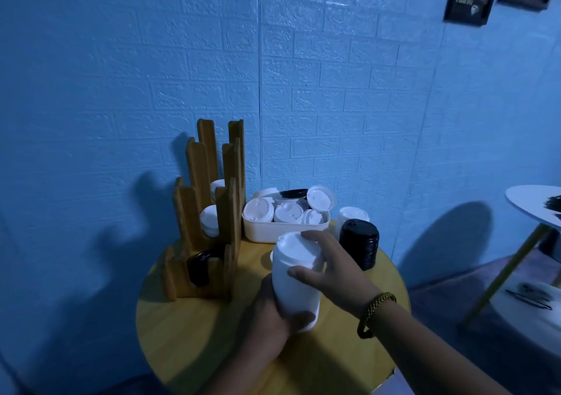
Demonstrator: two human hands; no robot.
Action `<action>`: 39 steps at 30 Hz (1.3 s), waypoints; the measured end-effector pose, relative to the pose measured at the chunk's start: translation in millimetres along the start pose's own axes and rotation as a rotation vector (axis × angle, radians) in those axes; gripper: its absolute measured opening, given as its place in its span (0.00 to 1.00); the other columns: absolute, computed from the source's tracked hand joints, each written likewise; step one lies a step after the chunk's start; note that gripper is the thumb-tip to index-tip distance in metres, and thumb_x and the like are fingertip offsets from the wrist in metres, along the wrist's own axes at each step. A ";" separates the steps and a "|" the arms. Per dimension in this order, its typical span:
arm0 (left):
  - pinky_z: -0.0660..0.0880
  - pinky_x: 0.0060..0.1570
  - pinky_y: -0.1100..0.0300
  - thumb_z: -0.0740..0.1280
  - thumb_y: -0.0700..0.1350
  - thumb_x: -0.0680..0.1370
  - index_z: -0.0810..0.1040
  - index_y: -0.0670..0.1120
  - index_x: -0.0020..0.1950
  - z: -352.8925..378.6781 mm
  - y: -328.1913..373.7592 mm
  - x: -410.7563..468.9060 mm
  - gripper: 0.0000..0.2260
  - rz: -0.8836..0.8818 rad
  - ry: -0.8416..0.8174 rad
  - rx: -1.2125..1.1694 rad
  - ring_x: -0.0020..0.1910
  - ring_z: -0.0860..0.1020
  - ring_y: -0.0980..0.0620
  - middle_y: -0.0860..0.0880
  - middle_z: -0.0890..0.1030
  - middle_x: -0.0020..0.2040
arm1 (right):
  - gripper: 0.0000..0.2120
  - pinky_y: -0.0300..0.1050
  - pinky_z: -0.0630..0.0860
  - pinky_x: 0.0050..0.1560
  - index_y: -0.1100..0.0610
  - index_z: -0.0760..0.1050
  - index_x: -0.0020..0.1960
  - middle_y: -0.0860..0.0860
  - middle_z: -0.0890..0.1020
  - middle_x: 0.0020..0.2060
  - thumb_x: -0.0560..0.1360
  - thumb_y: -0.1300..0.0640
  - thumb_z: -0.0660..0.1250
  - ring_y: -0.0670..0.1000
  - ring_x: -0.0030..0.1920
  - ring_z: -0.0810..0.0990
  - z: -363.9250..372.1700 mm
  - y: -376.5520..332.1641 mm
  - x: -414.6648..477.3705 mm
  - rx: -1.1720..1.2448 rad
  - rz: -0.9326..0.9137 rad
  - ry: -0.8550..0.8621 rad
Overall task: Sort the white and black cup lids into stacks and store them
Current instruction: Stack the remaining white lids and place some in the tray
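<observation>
You've got the white lid stack (296, 282) clamped from below by your left hand (273, 315), right-hand fingers (315, 270) wrapped on top so it doesn't topple. Just behind, the black stack (359, 242) waits on the bench (188, 328); tub (285, 230) and wooden rack (209, 212) farther back.

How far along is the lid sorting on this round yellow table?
Partly done. The wooden slotted rack already holds white lids in its upper slots and black lids in the lowest. A black lid stack waits on the round yellow table. The left hand and right hand hold a tall white lid stack. The white tub still holds loose lids.
</observation>
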State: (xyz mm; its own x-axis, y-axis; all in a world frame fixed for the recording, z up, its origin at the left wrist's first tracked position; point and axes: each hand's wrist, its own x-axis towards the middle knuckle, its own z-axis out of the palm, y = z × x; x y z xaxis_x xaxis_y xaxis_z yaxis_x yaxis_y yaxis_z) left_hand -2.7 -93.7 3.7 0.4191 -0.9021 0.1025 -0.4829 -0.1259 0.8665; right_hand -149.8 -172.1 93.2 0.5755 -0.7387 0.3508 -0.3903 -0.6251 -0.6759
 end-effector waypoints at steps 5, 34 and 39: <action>0.78 0.54 0.55 0.79 0.63 0.65 0.63 0.58 0.72 14.5 8.8 -1.0 0.41 0.010 0.083 0.066 0.57 0.77 0.52 0.58 0.77 0.57 | 0.35 0.32 0.69 0.61 0.47 0.66 0.72 0.38 0.71 0.66 0.70 0.38 0.73 0.39 0.63 0.71 8.2 4.9 -4.2 0.011 -0.023 0.106; 0.77 0.61 0.53 0.81 0.62 0.65 0.62 0.56 0.73 50.8 34.9 7.8 0.43 0.065 -0.052 0.081 0.60 0.75 0.53 0.56 0.77 0.64 | 0.32 0.33 0.69 0.59 0.35 0.62 0.65 0.35 0.70 0.61 0.67 0.35 0.74 0.33 0.61 0.70 -24.9 43.3 -31.2 0.113 0.096 0.261; 0.77 0.60 0.53 0.79 0.66 0.65 0.64 0.56 0.73 98.3 67.0 15.6 0.42 0.084 -0.071 0.094 0.64 0.77 0.48 0.54 0.78 0.65 | 0.24 0.42 0.76 0.59 0.35 0.68 0.62 0.36 0.76 0.60 0.70 0.38 0.74 0.37 0.61 0.73 -53.5 76.6 -41.5 0.159 0.168 0.371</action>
State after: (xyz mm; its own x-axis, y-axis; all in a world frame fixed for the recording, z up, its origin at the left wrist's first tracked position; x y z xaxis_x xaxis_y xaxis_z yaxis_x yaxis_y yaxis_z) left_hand -104.1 -156.8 15.3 0.3205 -0.9376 0.1349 -0.5853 -0.0841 0.8064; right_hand -242.0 -202.8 61.5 0.2051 -0.8856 0.4167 -0.3247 -0.4632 -0.8246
